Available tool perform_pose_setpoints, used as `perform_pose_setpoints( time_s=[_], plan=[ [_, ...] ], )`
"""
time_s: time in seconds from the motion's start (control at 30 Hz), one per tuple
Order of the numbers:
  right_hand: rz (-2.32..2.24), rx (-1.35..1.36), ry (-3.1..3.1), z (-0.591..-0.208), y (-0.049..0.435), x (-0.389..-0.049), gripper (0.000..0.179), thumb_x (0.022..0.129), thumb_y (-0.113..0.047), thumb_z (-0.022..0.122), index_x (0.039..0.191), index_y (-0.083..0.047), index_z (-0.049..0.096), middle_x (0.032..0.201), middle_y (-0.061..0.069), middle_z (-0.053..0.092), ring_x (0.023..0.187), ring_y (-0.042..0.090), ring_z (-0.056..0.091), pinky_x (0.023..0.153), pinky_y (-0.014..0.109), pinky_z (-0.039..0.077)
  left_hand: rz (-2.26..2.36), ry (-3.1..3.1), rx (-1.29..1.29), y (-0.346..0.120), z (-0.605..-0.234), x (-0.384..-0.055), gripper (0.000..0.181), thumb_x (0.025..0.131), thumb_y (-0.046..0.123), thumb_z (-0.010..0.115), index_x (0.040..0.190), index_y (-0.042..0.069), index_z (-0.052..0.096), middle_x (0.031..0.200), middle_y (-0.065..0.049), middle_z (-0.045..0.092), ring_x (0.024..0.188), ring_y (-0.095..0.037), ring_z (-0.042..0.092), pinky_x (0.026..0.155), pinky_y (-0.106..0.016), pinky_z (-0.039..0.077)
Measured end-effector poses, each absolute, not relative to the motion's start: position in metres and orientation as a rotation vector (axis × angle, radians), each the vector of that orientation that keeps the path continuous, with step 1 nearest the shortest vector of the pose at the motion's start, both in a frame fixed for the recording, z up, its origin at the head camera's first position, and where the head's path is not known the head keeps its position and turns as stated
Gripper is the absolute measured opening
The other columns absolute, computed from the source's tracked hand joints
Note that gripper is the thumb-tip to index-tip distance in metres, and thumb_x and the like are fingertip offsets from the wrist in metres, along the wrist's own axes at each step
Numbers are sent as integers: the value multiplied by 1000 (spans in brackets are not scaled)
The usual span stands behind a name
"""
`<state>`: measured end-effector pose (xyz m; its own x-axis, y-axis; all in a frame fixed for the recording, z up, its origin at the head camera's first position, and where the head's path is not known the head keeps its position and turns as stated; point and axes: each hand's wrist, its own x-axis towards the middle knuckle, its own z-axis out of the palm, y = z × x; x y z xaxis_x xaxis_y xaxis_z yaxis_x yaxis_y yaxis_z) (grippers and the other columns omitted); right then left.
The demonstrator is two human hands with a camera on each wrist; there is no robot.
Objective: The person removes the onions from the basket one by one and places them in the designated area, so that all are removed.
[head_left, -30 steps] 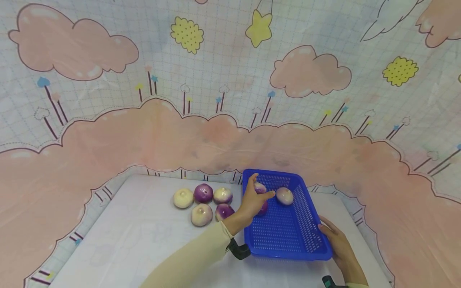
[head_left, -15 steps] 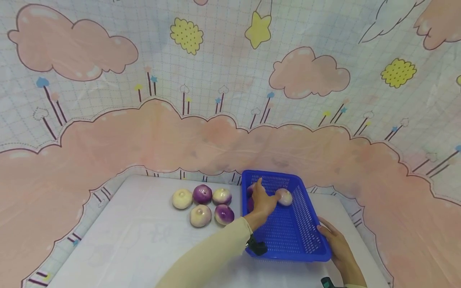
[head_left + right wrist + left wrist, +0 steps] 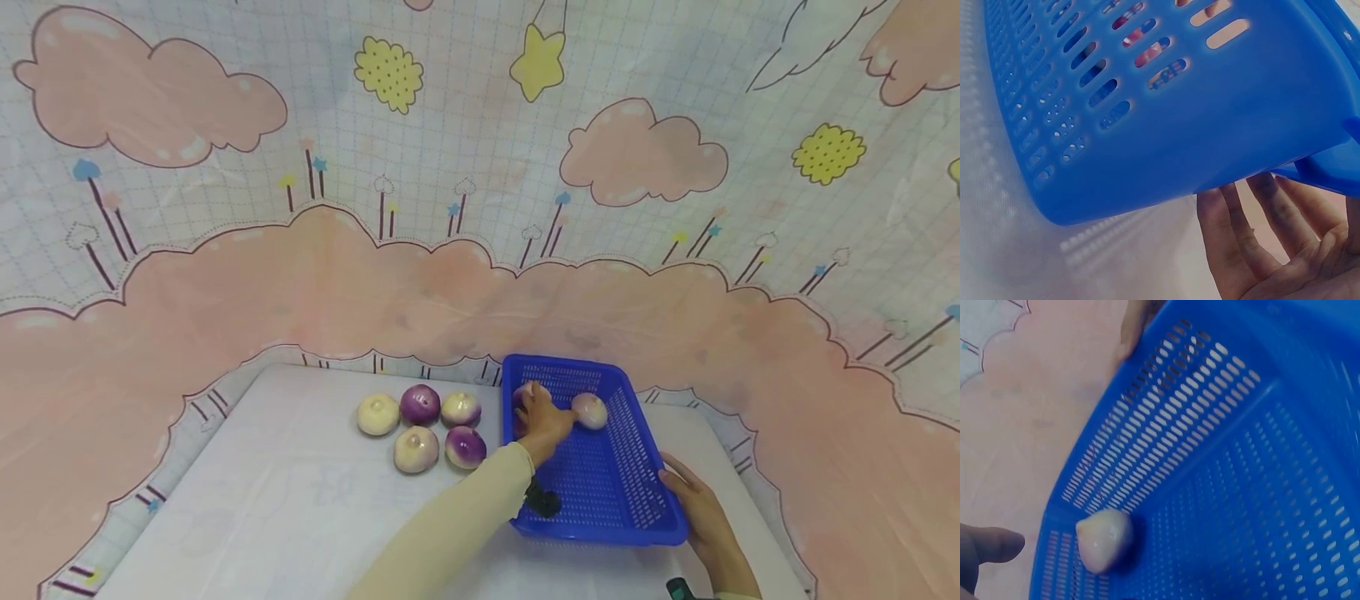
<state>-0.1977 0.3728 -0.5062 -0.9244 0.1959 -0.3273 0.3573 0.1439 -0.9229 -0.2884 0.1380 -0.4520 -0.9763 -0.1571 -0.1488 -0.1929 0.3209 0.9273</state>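
Note:
A blue perforated plastic basket (image 3: 588, 487) stands on the white table. My left hand (image 3: 545, 423) is inside it at the far left, its fingers against a pale purple onion (image 3: 537, 390); another purple onion beside it is mostly hidden by the hand. In the left wrist view, the thumb (image 3: 999, 544) sticks out straight, apart from a whitish onion (image 3: 1105, 540) near the basket wall. That whitish onion (image 3: 590, 411) lies right of the hand in the head view. On the right side, my right hand (image 3: 701, 504) holds the basket's rim, thumb on top and fingers (image 3: 1282, 215) under the edge.
Left of the basket, several onions sit grouped on the table (image 3: 285, 483): among them a cream one (image 3: 378, 414), a deep purple one (image 3: 421, 404) and a purple-and-white one (image 3: 466, 447). A cartoon-printed cloth (image 3: 450, 308) hangs behind.
My left hand has shifted right and lower inside the basket, and the two onions near it have moved toward the left wall. The right hand stays on the rim.

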Motion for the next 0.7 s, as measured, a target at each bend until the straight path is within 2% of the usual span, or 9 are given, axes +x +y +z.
perform_pose_setpoints(
  time_s=[0.23,0.47,0.63,0.7],
  plan=[
    [-1900,546,2278,-507,373,-197,74,95,-51,58,156,-22,28,157,23,33,112,17,63,93,40,57,1656,2531,-367,137,-458,-292,87,79,22,78,150,2,30,159,-24,21,144,-57,15,112,-75,16],
    [-1903,542,2283,-508,373,-198,73,95,-50,58,155,-21,29,155,23,35,111,18,64,92,41,57,1573,2567,-296,136,-463,-290,75,75,18,80,139,0,44,148,-23,38,143,-56,17,111,-75,18],
    [-1897,542,2284,-510,374,-199,74,94,-51,58,155,-21,29,156,24,34,113,20,64,92,43,57,1516,2564,-229,133,-467,-288,70,74,11,77,138,0,50,147,-24,39,143,-58,17,112,-74,19],
    [-1891,539,2289,-510,375,-199,74,94,-52,58,155,-21,29,156,24,34,114,21,63,93,44,57,1474,2581,-198,130,-469,-288,67,73,9,76,135,-1,53,143,-26,42,140,-57,24,112,-70,25]
  ],
)
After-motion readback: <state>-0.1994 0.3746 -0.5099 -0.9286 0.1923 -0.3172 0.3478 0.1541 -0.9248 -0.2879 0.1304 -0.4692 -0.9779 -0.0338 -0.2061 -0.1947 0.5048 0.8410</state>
